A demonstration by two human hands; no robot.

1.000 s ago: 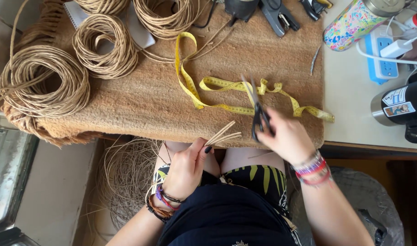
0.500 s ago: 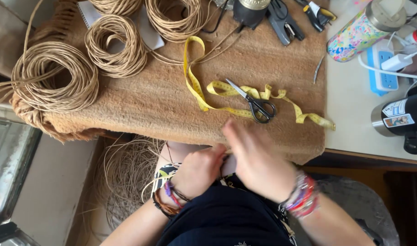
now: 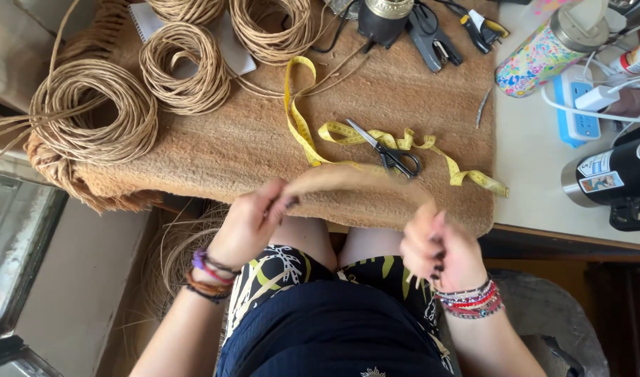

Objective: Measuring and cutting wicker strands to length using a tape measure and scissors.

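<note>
A short bundle of tan fibre strands (image 3: 348,178) arches between my two hands, blurred by motion, just in front of the brown woven mat (image 3: 264,139). My left hand (image 3: 253,220) pinches one end of the bundle and my right hand (image 3: 439,244) grips the other end. Black-handled scissors (image 3: 386,150) lie on the mat beyond my hands, on top of a yellow tape measure (image 3: 313,136). Both wrists carry several bracelets.
Several coils of tan cord (image 3: 93,112) sit on the mat's left and back. Pliers (image 3: 432,38) and a dark tool lie at the back. A patterned bottle (image 3: 543,52), a power strip (image 3: 578,105) and a black flask (image 3: 613,178) stand right. Loose fibre (image 3: 173,258) lies below the table.
My right hand put the scissors down on the tape measure, then came back to my lap. Both hands now hold the strand bundle stretched between them.
</note>
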